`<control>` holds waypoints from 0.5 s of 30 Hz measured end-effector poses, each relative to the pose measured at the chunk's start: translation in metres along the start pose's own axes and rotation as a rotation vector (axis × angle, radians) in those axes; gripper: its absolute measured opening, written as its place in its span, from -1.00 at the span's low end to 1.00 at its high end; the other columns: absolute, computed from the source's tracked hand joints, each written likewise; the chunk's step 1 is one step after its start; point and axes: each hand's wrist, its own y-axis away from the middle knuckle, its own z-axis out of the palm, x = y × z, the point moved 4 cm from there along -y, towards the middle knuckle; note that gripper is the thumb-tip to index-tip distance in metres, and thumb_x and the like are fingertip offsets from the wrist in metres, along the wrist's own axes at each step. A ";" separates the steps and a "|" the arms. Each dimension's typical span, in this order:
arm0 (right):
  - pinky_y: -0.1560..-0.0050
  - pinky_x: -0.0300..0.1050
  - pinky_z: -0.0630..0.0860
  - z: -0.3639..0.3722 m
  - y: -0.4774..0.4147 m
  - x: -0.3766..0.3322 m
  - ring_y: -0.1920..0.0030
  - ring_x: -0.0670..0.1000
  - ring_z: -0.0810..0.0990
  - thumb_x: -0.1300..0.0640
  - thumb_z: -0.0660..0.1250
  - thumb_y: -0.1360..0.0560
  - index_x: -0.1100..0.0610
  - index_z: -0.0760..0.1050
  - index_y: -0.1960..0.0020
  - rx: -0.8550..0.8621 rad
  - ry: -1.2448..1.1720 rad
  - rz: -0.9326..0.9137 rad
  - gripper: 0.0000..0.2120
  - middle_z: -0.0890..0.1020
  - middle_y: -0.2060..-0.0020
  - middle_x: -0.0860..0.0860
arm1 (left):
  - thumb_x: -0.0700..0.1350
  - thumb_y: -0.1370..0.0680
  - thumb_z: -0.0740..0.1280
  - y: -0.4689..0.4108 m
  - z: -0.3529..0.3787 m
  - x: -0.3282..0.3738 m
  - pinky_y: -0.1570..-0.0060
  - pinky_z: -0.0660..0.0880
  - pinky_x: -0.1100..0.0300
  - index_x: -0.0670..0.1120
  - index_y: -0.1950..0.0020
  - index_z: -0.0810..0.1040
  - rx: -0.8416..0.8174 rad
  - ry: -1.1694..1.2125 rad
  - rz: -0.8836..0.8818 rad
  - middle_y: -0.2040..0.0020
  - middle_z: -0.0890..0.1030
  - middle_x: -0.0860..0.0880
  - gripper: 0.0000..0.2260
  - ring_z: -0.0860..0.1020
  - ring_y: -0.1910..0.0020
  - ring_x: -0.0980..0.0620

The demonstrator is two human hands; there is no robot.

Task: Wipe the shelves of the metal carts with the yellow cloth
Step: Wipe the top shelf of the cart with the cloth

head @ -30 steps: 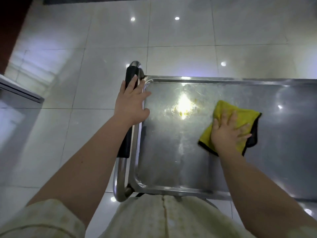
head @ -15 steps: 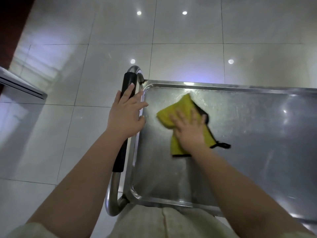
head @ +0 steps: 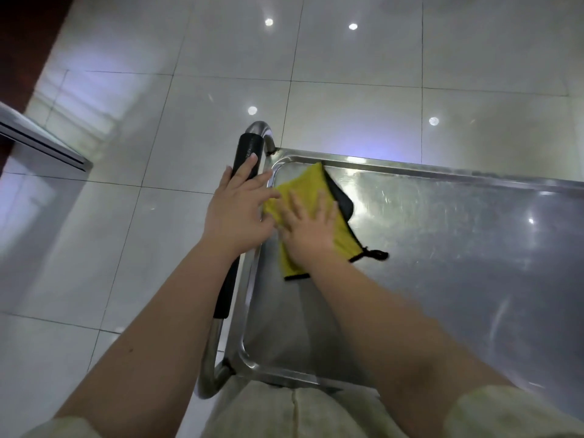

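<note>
two hands, one yellow cloth, one metal cart.

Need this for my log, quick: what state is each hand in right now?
Left hand: open, fingers straight, resting on the black handle.
Right hand: open, flat, pressing the yellow cloth onto the shelf.

- No text, label, brand, number or sign can be read anywhere in view.
</note>
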 end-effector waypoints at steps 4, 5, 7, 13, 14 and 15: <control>-0.38 0.39 -0.37 0.007 0.000 -0.023 -0.50 0.28 -0.35 -0.25 -0.23 -0.60 -0.23 -0.28 -0.52 -0.028 0.058 -0.201 -0.47 -0.17 -0.56 -0.16 | -0.10 -0.45 0.36 0.001 0.000 -0.001 -0.52 -0.14 -0.04 0.10 -0.18 0.62 -0.024 0.014 0.002 -0.43 0.43 0.07 -0.69 0.03 -0.56 0.03; -0.41 0.37 -0.34 0.003 -0.006 -0.008 -0.52 0.27 -0.30 -0.25 -0.21 -0.60 -0.25 -0.29 -0.52 0.003 0.048 -0.185 -0.47 -0.15 -0.57 -0.16 | -0.11 -0.45 0.36 0.001 0.000 -0.001 -0.52 -0.13 -0.05 0.09 -0.16 0.62 -0.022 0.027 0.008 -0.42 0.44 0.06 -0.70 0.04 -0.56 0.02; -0.44 0.33 -0.26 -0.012 -0.019 0.038 -0.54 0.26 -0.19 -0.23 -0.13 -0.61 -0.26 -0.22 -0.54 0.077 -0.017 -0.044 -0.46 -0.11 -0.57 -0.15 | -0.13 -0.43 0.37 0.001 0.000 0.000 -0.51 -0.11 -0.07 0.06 -0.14 0.64 -0.020 0.028 0.018 -0.41 0.45 0.04 -0.71 0.07 -0.56 0.00; -0.46 0.35 -0.17 -0.046 0.010 0.218 -0.54 0.30 -0.13 -0.23 -0.05 -0.61 -0.22 -0.11 -0.56 0.187 -0.238 0.564 -0.44 -0.09 -0.58 -0.13 | -0.13 -0.45 0.36 -0.001 0.003 0.004 -0.51 -0.10 -0.07 0.03 -0.15 0.63 0.004 0.011 0.025 -0.42 0.44 0.05 -0.72 0.07 -0.55 0.02; -0.45 0.35 -0.18 -0.047 0.021 0.236 -0.53 0.31 -0.14 -0.22 -0.04 -0.62 -0.20 -0.09 -0.57 0.214 -0.278 0.669 -0.44 -0.09 -0.58 -0.12 | -0.13 -0.45 0.36 -0.001 0.003 0.005 -0.51 -0.09 -0.07 0.04 -0.15 0.63 0.006 0.016 0.026 -0.42 0.44 0.05 -0.71 0.07 -0.55 0.02; -0.45 0.35 -0.21 -0.047 0.029 0.247 -0.53 0.31 -0.15 -0.21 -0.03 -0.62 -0.18 -0.08 -0.57 0.242 -0.321 0.762 -0.45 -0.08 -0.58 -0.12 | -0.12 -0.45 0.36 -0.001 0.002 0.006 -0.52 -0.09 -0.08 0.04 -0.16 0.63 0.005 0.021 0.025 -0.42 0.44 0.05 -0.71 0.07 -0.55 0.02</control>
